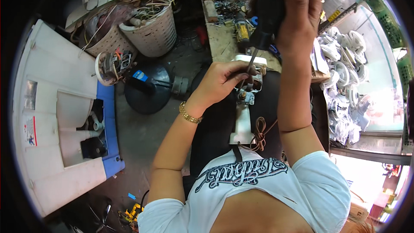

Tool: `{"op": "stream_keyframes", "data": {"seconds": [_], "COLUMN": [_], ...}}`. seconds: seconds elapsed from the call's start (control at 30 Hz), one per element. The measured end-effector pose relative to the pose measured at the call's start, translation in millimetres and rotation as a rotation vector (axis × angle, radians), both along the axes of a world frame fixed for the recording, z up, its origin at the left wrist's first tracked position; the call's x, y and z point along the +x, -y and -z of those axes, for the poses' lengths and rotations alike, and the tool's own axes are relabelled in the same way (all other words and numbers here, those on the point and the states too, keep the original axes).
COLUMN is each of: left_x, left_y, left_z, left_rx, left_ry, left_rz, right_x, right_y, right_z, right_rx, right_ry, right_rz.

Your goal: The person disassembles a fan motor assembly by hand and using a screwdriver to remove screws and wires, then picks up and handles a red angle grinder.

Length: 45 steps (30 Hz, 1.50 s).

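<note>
My right hand (297, 13) is raised high and gripped around the dark handle of a screwdriver (263, 26), whose thin shaft points down. My left hand (224, 82), with a gold bracelet at the wrist, holds a white plastic part with small metal fittings (246, 112) that rests on my lap. The screwdriver tip meets this part just beside my left fingers. A brown cord (260, 131) loops off the part's lower end.
A wooden workbench (222, 39) with scattered tools and a yellow power tool lies ahead. White perforated tubs (151, 30) full of wires stand at upper left. A white and blue appliance shell (56, 116) is at left, a black round base (148, 90) on the floor, white fan parts (345, 73) piled right.
</note>
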<state>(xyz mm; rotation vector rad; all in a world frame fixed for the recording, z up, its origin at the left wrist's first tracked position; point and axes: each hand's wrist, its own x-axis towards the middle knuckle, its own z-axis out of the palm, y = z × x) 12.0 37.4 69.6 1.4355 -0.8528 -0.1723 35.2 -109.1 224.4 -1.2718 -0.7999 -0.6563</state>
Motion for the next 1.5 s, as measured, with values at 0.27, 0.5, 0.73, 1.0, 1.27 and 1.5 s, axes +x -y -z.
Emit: {"op": "stream_keyframes", "data": {"seconds": [0.27,0.5,0.73,1.0,1.27,1.5], "left_x": [-9.6,-15.7,-10.5,-3.2,-2.3,-4.7], "left_y": [-0.2,5.2,4.1,-18.9,-5.9,3.1], "left_z": [-4.9,5.7,-13.8,-5.7,7.7,-0.4], "left_rx": [0.017,0.028,0.115,0.066,0.109,0.181], "left_ry": [-0.017,0.045,0.008,0.033,-0.008,-0.065], "left_rz": [-0.13,-0.298,-0.181,-0.008,-0.024,-0.162], "right_x": [43.6,-6.4,6.9,-17.6,-2.1,-13.6], "right_y": [6.4,-7.3,-1.0,-3.1,-2.1,-3.0], "right_z": [-1.7,0.1,-14.4,-15.0,-11.5,-16.0], "right_rx": [-0.03,-0.035,0.158,0.255,0.159,0.309], "right_ry": [0.076,-0.029,-0.275,-0.327,-0.295,-0.49], "right_rz": [-0.927,0.025,-0.618,-0.165,-0.56,-0.061]}}
